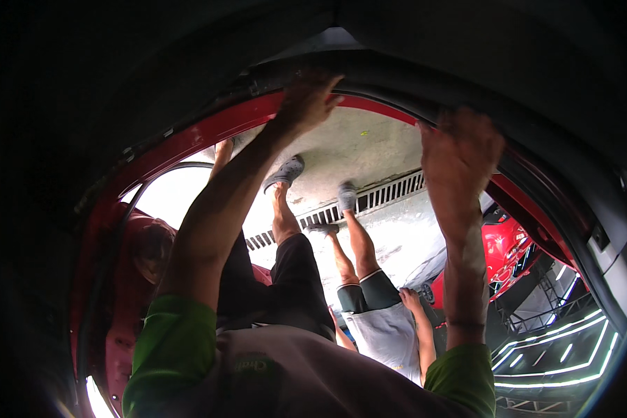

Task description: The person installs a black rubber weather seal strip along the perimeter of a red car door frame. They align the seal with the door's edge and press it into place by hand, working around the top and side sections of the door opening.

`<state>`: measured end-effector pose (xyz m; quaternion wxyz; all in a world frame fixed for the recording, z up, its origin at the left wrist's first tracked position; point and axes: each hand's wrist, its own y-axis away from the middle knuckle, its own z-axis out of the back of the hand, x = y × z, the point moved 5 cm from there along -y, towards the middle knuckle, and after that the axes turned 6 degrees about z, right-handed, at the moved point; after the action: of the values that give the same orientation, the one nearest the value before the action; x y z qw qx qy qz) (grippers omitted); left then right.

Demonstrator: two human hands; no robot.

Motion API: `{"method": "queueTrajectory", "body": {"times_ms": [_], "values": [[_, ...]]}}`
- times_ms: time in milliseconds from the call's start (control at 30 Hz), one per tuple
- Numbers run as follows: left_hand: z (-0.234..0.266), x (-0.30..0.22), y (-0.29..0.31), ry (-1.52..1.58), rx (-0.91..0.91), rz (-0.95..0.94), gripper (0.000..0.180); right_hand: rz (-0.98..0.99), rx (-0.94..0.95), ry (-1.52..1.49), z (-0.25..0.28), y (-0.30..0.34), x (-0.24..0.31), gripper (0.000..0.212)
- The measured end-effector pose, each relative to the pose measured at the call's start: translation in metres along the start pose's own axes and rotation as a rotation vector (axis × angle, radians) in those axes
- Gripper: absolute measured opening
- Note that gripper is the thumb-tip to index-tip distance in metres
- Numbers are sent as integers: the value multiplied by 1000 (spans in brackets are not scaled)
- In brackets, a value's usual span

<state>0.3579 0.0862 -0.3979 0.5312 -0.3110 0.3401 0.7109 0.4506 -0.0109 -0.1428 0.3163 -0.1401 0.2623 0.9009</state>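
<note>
A red car door frame (240,115) arches across the view, with a black rubber door seal (397,104) along its inner edge. At the top, left of the middle, my left hand (310,101) lies against the dark trim. Its thumb and a finger are apart; the other fingers are lost in shadow. Farther right, my right hand (463,143) is curled over the black seal, its knuckles up and slightly blurred. What lies beneath its fingers is hidden. Both forearms reach up from green sleeves.
Dark car lining surrounds the opening. Beyond it are a concrete floor (376,136) with a drain grate (397,191), a person in a pale shirt (386,334) and dark shorts, and another red car (505,247). Bright light strips (557,348) show at lower right.
</note>
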Motion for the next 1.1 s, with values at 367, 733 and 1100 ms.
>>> {"method": "queueTrajectory", "body": {"times_ms": [367,733,1100], "values": [[-9,24,8,-23,-129,189,45,189,-171,-62,-34,-16,21,25],[12,65,53,58,-341,458,46,232,-189,-68,-56,-27,46,20],[-37,196,309,195,-157,1085,32,313,-157,12,-72,-24,59,20]]}}
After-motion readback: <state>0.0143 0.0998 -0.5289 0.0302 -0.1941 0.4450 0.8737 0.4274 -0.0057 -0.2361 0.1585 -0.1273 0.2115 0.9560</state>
